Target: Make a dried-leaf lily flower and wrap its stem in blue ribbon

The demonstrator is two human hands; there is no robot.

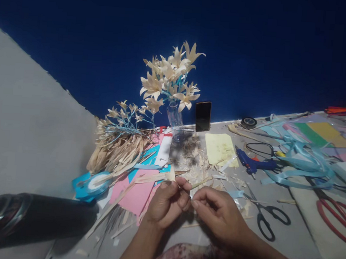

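My left hand point(169, 201) is closed, and a pale corn-husk petal point(172, 174) stands up between its thumb and index finger. Close beside it, the fingers of my right hand point(222, 211) are pinched together near the left fingertips; what they hold is too small to make out. Behind my hands, cream husk flowers point(167, 71) on blue stems stand in a clear glass vase point(174, 119). Pale husk scraps point(194, 169) litter the table just beyond my fingers. Pink paper sheets point(138, 194) lie to the left of my left hand.
On the right lie black-handled scissors point(269, 221), a blue glue gun point(251, 163), light blue ribbon point(305, 164) and red-handled shears point(338, 218). A phone point(203, 116) leans on the wall. Dried husks point(113, 158) and a large black cylinder point(40, 219) occupy the left.
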